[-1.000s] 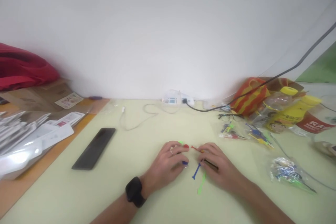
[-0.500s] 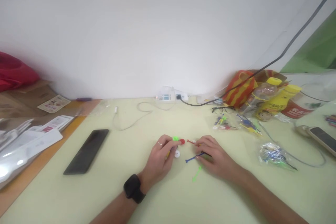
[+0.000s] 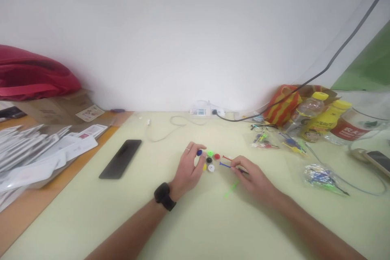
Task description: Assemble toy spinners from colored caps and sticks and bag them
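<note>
Small round discs lie in a cluster on the table: a blue disc point(image 3: 199, 152), a green disc point(image 3: 210, 153), a red disc point(image 3: 217, 157), a black disc point(image 3: 209, 160), a white disc point(image 3: 211, 168) and a partly covered yellow disc point(image 3: 204, 167). My left hand point(image 3: 189, 167) rests at their left side, thumb and fingers apart, fingertips by the blue and yellow ones. Between thumb and fingers, my right hand point(image 3: 251, 174) pinches a thin blue plastic stick point(image 3: 225, 165) with a wider end. A red stick point(image 3: 227, 158) shows just beyond its fingertips; a green stick point(image 3: 231, 189) lies nearer me.
A black phone point(image 3: 120, 159) lies to the left, near stacked white papers point(image 3: 45, 158). On the right are bags of coloured parts point(image 3: 265, 139), a crinkled clear bag point(image 3: 319, 176), glasses point(image 3: 258, 127) and bottles point(image 3: 323, 120). A power strip point(image 3: 199, 109) sits against the wall.
My left thumb and fingers have spread apart, so the blue and black discs now show. My right hand still pinches the blue stick. The whole view has shifted, revealing more on the left.
</note>
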Tool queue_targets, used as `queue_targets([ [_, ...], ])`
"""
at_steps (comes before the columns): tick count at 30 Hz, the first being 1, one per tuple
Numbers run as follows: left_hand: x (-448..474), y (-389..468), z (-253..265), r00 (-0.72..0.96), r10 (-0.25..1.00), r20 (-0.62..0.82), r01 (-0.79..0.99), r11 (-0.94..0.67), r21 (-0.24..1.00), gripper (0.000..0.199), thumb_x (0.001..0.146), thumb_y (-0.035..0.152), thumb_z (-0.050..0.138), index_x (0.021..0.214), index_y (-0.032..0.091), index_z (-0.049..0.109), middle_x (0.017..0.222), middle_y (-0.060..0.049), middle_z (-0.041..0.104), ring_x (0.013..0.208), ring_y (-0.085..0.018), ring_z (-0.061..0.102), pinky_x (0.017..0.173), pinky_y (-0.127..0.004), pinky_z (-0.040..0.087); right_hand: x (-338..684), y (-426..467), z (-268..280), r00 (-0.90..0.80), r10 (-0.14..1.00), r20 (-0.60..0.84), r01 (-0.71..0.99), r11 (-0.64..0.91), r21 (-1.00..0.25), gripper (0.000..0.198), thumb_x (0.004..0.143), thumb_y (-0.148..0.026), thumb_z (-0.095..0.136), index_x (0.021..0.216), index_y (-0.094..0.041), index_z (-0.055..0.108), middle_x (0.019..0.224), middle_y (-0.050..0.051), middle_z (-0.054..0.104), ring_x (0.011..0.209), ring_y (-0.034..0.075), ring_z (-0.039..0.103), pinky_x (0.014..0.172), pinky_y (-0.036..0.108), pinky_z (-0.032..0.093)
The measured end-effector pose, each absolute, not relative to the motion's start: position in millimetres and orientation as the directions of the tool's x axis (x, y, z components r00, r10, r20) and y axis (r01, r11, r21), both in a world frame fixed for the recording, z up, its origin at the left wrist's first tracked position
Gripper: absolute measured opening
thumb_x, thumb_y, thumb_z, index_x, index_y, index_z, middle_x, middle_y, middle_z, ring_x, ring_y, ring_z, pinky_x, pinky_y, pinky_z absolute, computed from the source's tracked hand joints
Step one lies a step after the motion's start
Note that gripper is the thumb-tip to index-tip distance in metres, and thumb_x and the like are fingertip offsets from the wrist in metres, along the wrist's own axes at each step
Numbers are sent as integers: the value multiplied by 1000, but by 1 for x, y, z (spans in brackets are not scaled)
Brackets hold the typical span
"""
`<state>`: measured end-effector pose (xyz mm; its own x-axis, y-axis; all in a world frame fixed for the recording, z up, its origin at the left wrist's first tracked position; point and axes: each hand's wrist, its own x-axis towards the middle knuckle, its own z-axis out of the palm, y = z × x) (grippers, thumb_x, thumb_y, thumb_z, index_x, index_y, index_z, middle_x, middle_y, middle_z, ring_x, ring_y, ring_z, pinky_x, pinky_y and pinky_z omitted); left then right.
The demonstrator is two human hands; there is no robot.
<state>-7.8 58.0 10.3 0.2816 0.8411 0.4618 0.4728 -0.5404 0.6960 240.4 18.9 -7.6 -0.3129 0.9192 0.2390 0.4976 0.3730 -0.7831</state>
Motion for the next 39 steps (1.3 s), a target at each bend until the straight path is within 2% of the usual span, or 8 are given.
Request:
queue_targets([
  [8,-14,31,4,521,743,420,359,-637,682,17,92,15,59,107,22,60,95,-3,61,81,-16,57,75,-30,48,200,-11,3,-453,878,152,170,252,-953,25,106,-37,41,105,-21,60,96,5,62,89,19,58,83,32,48],
  [14,-14,31,-5,676,668,312,351,-664,660,25,93,20,61,117,23,60,96,-2,69,84,-17,63,81,-32,53,228,12,-12,-271,955,122,326,211,-921,12,99,-30,49,98,-21,58,84,1,57,77,17,54,72,29,43],
  [19,-13,32,-3,690,614,384,383,-760,525,26,93,29,67,118,25,65,115,-6,72,113,-25,62,103,-41,49,248,27,-8,-136,975,174,502,219,-837,15,96,-25,44,99,-21,58,81,0,57,72,17,51,66,29,39],
  [24,-20,44,-4,619,662,423,528,-749,400,28,98,26,58,125,25,63,136,-7,64,127,-27,55,108,-47,46,254,23,2,-306,938,165,602,325,-729,17,97,-26,45,98,-22,61,87,2,64,77,19,57,71,31,43],
  [28,-25,52,-7,591,708,386,620,-705,344,28,98,29,59,125,26,64,135,-7,64,126,-29,55,106,-49,47,267,21,6,-431,900,62,667,364,-649,19,83,-26,66,102,-22,66,105,5,70,91,22,63,80,32,47],
  [31,-26,54,-9,548,741,388,677,-665,314,24,97,32,59,119,26,67,134,-7,64,126,-31,53,105,-53,46,276,24,7,-461,887,-29,715,352,-604,14,81,-23,65,94,-21,67,92,3,70,81,21,62,72,30,45],
  [35,-25,53,-9,527,742,414,675,-662,327,30,98,32,59,127,27,64,139,-8,60,132,-32,47,109,-54,44,275,29,5,-417,909,-14,734,328,-594,13,89,-29,58,83,-21,67,79,1,68,72,18,60,66,28,42],
  [39,-22,47,-3,558,684,470,582,-726,366,29,96,29,62,125,27,65,132,-8,64,128,-30,50,109,-51,46,276,37,-1,-274,958,81,751,266,-604,21,93,-39,57,92,-23,70,81,2,71,72,19,61,67,29,43],
])
